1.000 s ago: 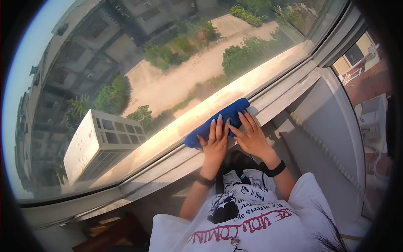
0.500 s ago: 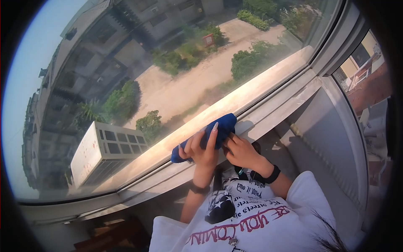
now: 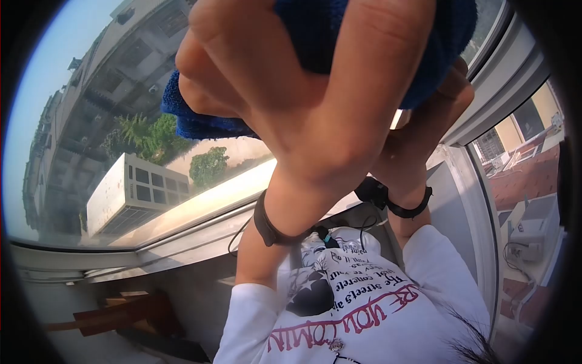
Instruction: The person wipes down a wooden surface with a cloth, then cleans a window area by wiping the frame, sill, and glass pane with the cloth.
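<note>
Blue cloth: the cloth [image 3: 313, 33] is filling the upper middle of the view, close to the camera, its top running out of the frame.
Cloth's long axis: it is slanting from lower left to upper right, roughly following the slant of the window sill [image 3: 203, 227].
Cloth from the hands: it is lying on the far side of them, away from the white shirt [image 3: 357, 297], and extending past the left hand [image 3: 321, 133] on both sides.
Nearer hand: the left is looming nearest the camera, covering the cloth's middle.
Left grip: its fingers are lying parted over the near face, two making a wide V; the tips are falling outside the frame, so I cannot tell how firmly it is gripping.
Right grip: the right hand [image 3: 421, 142] is sitting farther back, beneath the cloth's right part; its fingers are mostly hiding, so I cannot tell how far they are closing or what they hold.
Cloth and glass: the window is showing behind; whether the cloth is touching it, I cannot tell.
Beyond the glass: a white slatted box [image 3: 127, 197] is standing at lower left, well apart from both hands.
</note>
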`<state>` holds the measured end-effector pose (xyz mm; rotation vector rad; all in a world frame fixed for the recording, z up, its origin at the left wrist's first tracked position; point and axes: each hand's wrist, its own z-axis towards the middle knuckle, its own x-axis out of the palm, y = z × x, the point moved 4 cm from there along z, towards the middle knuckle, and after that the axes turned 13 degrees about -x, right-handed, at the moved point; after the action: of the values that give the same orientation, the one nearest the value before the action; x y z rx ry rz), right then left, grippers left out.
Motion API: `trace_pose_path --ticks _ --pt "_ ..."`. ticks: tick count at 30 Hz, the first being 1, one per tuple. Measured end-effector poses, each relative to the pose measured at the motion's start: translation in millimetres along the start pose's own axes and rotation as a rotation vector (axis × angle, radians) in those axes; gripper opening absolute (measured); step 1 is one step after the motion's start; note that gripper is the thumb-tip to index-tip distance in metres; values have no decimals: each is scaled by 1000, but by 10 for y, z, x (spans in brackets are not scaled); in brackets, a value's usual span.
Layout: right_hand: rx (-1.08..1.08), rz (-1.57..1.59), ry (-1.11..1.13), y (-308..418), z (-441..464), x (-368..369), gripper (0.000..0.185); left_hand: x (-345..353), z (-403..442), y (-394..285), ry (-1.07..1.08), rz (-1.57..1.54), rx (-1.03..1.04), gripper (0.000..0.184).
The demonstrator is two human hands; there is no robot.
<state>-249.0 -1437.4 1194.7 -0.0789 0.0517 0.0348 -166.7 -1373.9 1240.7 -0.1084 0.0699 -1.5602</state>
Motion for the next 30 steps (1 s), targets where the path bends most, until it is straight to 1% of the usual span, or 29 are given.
trace_pose_path --ticks 2,5,6,8,9,11,13,14,15,16,17,19,20,23,24,27,28,30 --pt "56 10 60 -217 -37 -101 46 175 -16 -93 18 66 -14 57" --pt "117 12 146 -334 -292 -257 49 333 -397 -253 3 97 -119 57" --pt "179 35 188 -345 -464 -285 50 378 -531 -297 17 107 -153 57" --pt "325 65 262 -380 -860 -344 52 446 -904 -376 62 179 -223 48" --pt "387 71 292 -408 -1077 -395 54 491 -1124 -400 57 238 -253 41" --pt "521 75 344 -455 -1541 -495 59 539 -1561 -487 249 261 -274 38" --pt "719 168 402 -530 -2078 -585 65 607 -2058 -548 331 265 -304 38" --pt "818 214 432 -554 -2305 -643 69 635 -2324 -560 372 274 -289 42" --pt "872 232 485 -571 -2483 -709 70 670 -2531 -598 411 281 -273 46" --pt "924 249 538 -584 -2639 -775 72 688 -2649 -659 478 239 -412 43" --pt "976 266 592 -583 -2740 -816 73 691 -2750 -683 516 241 -414 43" --pt "958 266 542 -570 -2762 -862 73 735 -2914 -720 593 244 -421 44" --pt "949 266 518 -575 -2760 -869 72 739 -2869 -738 587 187 -456 47" --pt "1028 285 391 -620 -2762 -852 74 796 -2568 -715 611 94 -556 51" --pt "1075 335 342 -655 -2674 -834 75 824 -2446 -715 595 41 -549 56" --pt "1090 455 171 -722 -2132 -887 75 885 -2074 -769 562 -31 -564 61" --pt "1074 476 134 -807 -2008 -902 74 923 -1868 -821 544 -69 -576 59" --pt "936 445 58 -971 -1568 -970 69 1047 -1497 -937 479 -111 -521 58"
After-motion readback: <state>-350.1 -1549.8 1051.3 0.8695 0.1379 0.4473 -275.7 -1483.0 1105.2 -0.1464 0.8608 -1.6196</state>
